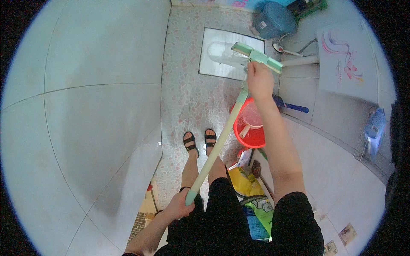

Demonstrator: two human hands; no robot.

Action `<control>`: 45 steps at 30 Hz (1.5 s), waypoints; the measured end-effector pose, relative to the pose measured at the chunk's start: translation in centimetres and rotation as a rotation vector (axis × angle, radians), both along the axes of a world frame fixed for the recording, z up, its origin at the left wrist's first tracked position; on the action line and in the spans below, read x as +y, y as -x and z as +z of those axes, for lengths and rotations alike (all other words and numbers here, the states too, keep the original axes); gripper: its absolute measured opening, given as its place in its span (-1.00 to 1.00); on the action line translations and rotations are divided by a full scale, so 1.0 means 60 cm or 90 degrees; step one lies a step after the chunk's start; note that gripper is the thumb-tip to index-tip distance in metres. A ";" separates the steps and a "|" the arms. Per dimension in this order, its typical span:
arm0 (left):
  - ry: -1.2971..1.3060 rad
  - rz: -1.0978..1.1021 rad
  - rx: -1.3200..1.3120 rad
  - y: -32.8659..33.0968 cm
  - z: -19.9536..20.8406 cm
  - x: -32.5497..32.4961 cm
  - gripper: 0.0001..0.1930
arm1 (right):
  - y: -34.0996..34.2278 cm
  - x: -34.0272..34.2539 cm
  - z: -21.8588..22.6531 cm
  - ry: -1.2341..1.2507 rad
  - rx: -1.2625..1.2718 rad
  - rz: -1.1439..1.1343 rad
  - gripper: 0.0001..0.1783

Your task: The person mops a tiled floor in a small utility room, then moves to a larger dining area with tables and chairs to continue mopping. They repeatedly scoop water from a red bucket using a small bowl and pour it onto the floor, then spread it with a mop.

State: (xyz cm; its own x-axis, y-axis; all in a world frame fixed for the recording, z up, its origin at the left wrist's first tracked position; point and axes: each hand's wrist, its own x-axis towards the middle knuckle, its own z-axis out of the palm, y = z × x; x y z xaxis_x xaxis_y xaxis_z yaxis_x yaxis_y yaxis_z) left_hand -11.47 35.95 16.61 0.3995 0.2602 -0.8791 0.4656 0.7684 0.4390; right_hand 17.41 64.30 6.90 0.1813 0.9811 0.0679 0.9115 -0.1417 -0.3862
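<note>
A long-handled squeegee (218,147) with a pale green head slants across the view in front of me. My left hand (178,207) is wrapped round the lower end of its handle, near my lap. Up by the head, my right hand (259,81) is closed, its fingers pressed at the joint where the head meets the pole. Part of that joint is hidden by the fingers. Beyond the head lies a white squat toilet (215,53) set in the floor. A red basin (252,138) with a pale pink dipper (252,117) in it is below my right forearm.
Tiled walls rise on both sides of the speckled floor (181,85). A blue bucket (273,21) stands at the far right, near a white pipe (301,61). A blue-handled brush (295,107) is beside the basin. Yellow and green bags (260,211) lie by my right leg.
</note>
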 end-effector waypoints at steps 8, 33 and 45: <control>-0.042 -0.060 0.113 -0.001 -0.012 0.031 -0.68 | -0.069 -0.141 -0.144 -0.093 0.139 -0.173 -0.70; 0.242 0.228 0.215 0.004 0.067 0.092 -0.61 | -0.181 -0.357 -0.508 0.298 1.223 -1.003 -0.84; 0.243 0.201 0.120 0.027 0.105 0.109 -0.59 | -0.094 -0.492 -0.223 0.215 1.270 -0.710 -0.89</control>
State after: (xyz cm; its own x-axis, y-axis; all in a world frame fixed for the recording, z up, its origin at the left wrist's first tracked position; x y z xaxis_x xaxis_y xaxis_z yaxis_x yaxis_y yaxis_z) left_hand -13.06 42.47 22.89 0.1800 -0.0108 -0.9836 0.2298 0.9727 0.0314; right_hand 23.02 34.76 -6.49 0.0783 0.4211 -0.9036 -0.8944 -0.3707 -0.2502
